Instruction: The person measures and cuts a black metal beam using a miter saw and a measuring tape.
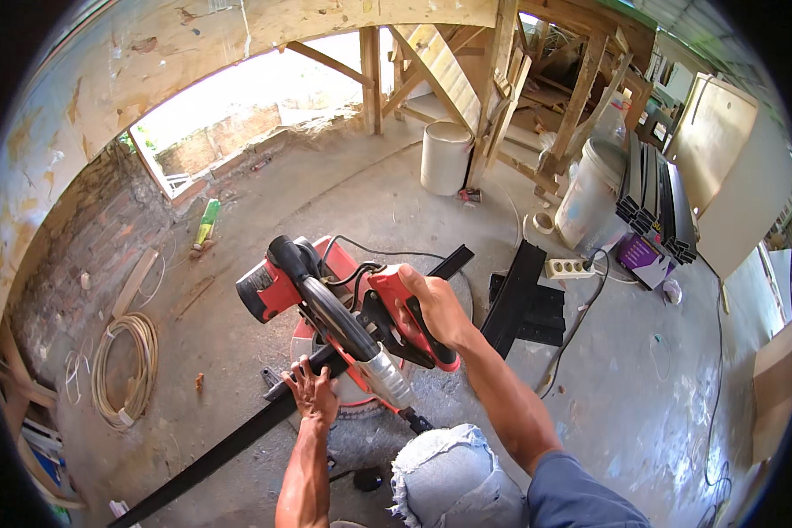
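A red and black miter saw [268, 289] stands on the floor in front of me, its head over the round base. My right hand [436, 310] is closed round its red and black handle. A long black bar [207, 455] lies slantwise across the saw base, from the lower left to beyond the saw at the upper right. My left hand [312, 393] grips this bar just left of the blade guard, fingers bent over it. The guard hides where the blade is relative to the bar. My knee in torn pale denim [453, 480] is close to the saw.
Right of the saw lie short black pieces [515, 295] and a white power strip [569, 268] with its cable. Beyond are a bucket [594, 189], stacked black profiles [656, 198] and a white cylinder [446, 158]. A coiled hose [125, 370] and a green bottle [208, 222] lie left.
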A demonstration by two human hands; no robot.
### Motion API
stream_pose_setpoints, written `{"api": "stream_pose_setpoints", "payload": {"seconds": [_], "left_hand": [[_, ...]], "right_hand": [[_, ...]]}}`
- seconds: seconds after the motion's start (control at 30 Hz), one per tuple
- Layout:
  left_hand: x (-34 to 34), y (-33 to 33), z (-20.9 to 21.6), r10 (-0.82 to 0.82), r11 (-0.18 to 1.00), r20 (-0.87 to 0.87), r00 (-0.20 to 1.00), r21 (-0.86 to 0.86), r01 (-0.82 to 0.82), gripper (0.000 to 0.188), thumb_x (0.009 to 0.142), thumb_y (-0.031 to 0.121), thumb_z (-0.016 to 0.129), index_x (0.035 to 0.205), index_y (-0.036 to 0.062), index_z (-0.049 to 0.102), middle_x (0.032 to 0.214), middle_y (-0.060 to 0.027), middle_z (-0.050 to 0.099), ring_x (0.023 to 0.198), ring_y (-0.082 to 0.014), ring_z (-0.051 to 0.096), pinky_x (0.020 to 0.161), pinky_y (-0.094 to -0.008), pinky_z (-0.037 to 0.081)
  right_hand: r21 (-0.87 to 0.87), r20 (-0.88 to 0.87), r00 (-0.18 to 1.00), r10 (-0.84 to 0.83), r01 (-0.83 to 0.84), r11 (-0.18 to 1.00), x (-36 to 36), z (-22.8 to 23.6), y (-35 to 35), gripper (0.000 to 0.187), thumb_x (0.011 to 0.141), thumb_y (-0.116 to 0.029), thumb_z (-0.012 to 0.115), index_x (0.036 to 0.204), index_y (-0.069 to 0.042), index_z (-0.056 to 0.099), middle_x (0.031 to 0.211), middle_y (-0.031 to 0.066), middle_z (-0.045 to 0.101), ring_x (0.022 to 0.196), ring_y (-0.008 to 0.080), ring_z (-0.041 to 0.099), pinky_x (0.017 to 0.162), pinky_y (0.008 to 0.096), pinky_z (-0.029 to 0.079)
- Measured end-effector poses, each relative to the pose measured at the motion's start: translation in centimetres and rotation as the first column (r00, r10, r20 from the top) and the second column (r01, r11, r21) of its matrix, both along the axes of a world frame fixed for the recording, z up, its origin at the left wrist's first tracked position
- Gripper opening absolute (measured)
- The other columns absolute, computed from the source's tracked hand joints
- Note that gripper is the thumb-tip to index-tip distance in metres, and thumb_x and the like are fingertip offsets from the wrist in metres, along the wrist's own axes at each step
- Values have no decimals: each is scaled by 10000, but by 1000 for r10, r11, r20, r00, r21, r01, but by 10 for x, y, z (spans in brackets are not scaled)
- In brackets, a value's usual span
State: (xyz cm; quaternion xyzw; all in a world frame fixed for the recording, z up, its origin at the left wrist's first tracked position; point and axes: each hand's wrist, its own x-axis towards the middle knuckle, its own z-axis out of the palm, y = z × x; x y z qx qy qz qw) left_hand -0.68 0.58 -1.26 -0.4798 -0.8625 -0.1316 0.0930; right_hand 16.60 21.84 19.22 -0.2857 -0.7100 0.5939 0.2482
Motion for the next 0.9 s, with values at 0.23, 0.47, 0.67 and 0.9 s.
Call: {"api": "stream_pose_setpoints", "payload": {"seconds": [0.23, 0.47, 0.67, 0.9], "left_hand": [[0, -3, 1, 18, 1000, 6, 1000, -13, -18, 390, 702, 225, 772, 1073, 119, 718, 1364, -213, 444, 1298, -377, 376, 1098, -584, 213], [-4, -2, -4, 11, 1000, -26, 1000, 9, -11, 455, 640, 219, 795, 1079, 132, 709, 1377, -202, 424, 1315, -383, 359, 1119, -628, 201], [1, -1, 10, 12, 999, 7, 1000, -33, -12, 391, 712, 243, 801, 1083, 143, 724, 1346, -188, 456, 1294, -367, 376, 1106, -621, 209], [3, -1, 9, 32, 996, 11, 999, -80, -31, 396, 718, 254, 807, 1091, 152, 720, 1380, -189, 448, 1309, -373, 364, 1116, -635, 191]], "right_hand": [[-59, -10, 1000, -15, 14, 998, -11, 3, -2, 805, 957, -735, 370, 657, -17, 578, 561, 63, 571, 497, 153, 563, 502, 319, 460], [-66, -12, 1000, -24, 23, 998, -4, 4, 0, 777, 975, -702, 380, 676, -16, 589, 557, 56, 561, 492, 140, 560, 491, 314, 453], [-57, 17, 1000, -4, 5, 998, -4, 2, 0, 757, 997, -670, 369, 725, -4, 604, 580, 59, 573, 510, 133, 567, 489, 296, 449], [-21, 78, 996, 47, -46, 999, -2, 3, 3, 845, 949, -760, 340, 827, 13, 658, 648, 66, 605, 613, 142, 602, 609, 302, 492]]}}
